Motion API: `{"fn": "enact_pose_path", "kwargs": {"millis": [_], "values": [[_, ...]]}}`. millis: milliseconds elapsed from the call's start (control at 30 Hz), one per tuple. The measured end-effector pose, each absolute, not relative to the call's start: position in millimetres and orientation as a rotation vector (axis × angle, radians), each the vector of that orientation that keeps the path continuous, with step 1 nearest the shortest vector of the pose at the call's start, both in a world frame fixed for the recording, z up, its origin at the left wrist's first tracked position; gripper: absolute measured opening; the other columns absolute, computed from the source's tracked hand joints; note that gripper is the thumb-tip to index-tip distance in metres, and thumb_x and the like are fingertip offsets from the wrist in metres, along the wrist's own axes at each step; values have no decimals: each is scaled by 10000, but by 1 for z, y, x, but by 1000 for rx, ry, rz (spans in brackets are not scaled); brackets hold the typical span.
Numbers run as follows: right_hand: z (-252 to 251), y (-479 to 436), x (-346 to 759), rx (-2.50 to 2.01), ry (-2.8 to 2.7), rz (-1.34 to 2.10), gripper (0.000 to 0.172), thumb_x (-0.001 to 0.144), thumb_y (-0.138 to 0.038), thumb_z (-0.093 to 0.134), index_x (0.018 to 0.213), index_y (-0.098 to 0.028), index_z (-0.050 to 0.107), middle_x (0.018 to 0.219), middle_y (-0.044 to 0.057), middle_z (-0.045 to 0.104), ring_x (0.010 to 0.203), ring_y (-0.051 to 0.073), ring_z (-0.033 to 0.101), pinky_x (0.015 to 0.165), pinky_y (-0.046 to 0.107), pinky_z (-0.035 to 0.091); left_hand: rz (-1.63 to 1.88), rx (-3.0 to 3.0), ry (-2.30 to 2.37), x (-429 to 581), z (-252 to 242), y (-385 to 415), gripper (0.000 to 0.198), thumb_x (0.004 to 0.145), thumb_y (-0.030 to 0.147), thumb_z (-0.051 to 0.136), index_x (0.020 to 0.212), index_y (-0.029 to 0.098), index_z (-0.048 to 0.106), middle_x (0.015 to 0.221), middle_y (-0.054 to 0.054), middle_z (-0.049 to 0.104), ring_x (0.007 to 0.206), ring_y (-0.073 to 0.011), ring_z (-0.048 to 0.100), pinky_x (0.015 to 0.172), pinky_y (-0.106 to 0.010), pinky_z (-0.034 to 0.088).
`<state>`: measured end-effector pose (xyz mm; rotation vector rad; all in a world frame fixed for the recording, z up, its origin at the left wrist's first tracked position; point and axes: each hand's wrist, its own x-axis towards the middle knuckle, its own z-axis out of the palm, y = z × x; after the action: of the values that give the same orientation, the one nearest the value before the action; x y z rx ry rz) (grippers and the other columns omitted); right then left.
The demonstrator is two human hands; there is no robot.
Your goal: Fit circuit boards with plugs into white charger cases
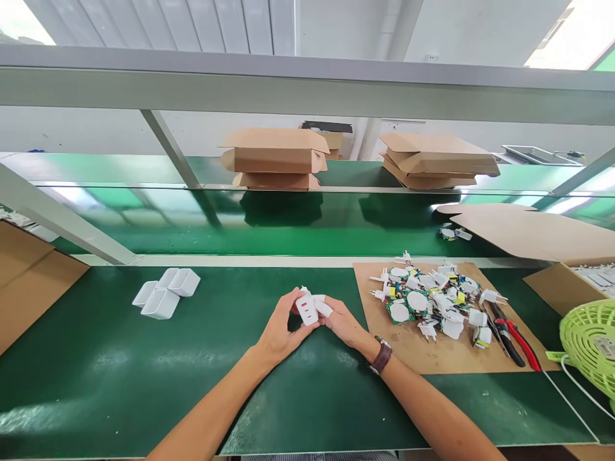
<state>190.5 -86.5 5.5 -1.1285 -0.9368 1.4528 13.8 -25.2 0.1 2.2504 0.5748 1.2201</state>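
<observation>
A small white plug-in charger [307,308] with port slots in its face is between my two hands, above the green bench. My left hand [282,326] grips it from the left, thumb below and fingers on top. My right hand [342,320] has white coverings on its fingertips and closes on the charger's right side. A watch is on my right wrist. To the right, a pile of white plug parts and green circuit boards [417,301] lies on a cardboard sheet [384,355]. Several white open housings [161,303] stand together on the left.
Pliers with red and black handles [521,342] lie at the cardboard's right, beside a lime-green fan [590,339]. Open cartons stand at the left [33,275] and right edges. Folded cardboard boxes [273,157] rest on the shelf behind, under a metal crossbar [307,86].
</observation>
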Motion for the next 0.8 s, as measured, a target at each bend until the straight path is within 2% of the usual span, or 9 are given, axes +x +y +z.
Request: {"fn": "enact_pose_path", "kwargs": {"millis": [200,333,500,567,700,800], "values": [[8,-86,190,-1119,-897,1481,419,871,-556,659,1098,-207,708,1033,73,746,998,263,691,945,435,529,1266,2228,533,16,0,-25,734,937,417,684,1543,268,298,1195,-117,684,844,-181,699,753,-350,626],[11,-86,190,-1109,-899,1483,443,858,-579,662,1103,-213,709,1044,78,753,1006,274,702,957,449,533,1232,2199,576,16,-6,-24,748,917,421,706,1535,276,309,1198,-113,677,861,-194,701,777,-383,627],[12,-87,187,-1109,-947,1482,509,887,-627,605,1202,-234,678,1115,84,745,967,275,728,955,477,555,1248,2252,586,16,-5,-24,735,930,400,684,1540,259,298,1239,-127,664,899,-200,702,816,-384,616],[11,-87,185,-1167,-1007,1303,494,906,-604,590,1222,-233,669,1128,87,738,993,268,716,935,460,571,1281,2300,619,16,-3,-23,742,928,364,681,1545,239,288,1248,-137,659,965,-221,696,871,-408,599],[11,-91,184,-1328,-1341,627,330,940,-421,604,1211,-245,671,1203,101,686,1029,227,675,922,396,570,1212,2398,775,14,-4,-22,762,876,249,694,1537,197,317,1240,-156,662,1146,-306,628,990,-518,528],[13,-97,183,-1335,-1700,167,246,974,-325,572,1177,-224,666,1172,128,675,1011,235,657,887,403,560,986,2332,845,12,-7,-15,754,838,231,685,1513,195,351,1231,-146,672,1109,-306,644,970,-523,535]]}}
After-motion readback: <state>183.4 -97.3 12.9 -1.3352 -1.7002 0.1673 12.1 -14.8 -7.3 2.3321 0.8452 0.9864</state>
